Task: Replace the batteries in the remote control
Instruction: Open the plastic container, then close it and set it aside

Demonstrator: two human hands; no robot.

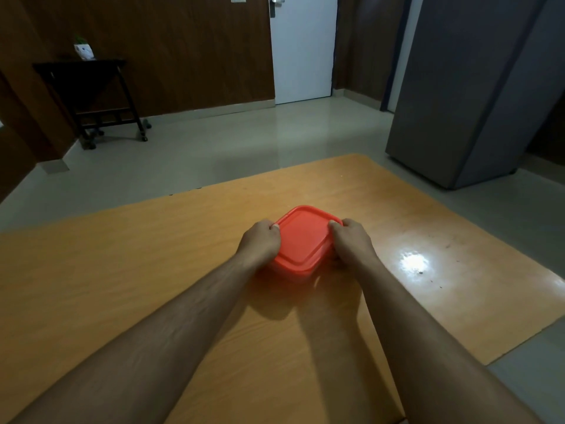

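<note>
A red square plastic box (304,240) with its lid on rests on the wooden table (153,255), near the middle. My left hand (260,241) grips its left side, thumb on the lid's edge. My right hand (351,241) grips its right side the same way. The box's contents are hidden. No remote control or batteries are in sight.
The table's far edge runs just beyond the box and its right edge lies past a bright glare patch (414,261). On the floor beyond stand a dark wheeled cart (91,96) at the left and a grey cabinet (464,96) at the right. A white door (302,47) is at the back.
</note>
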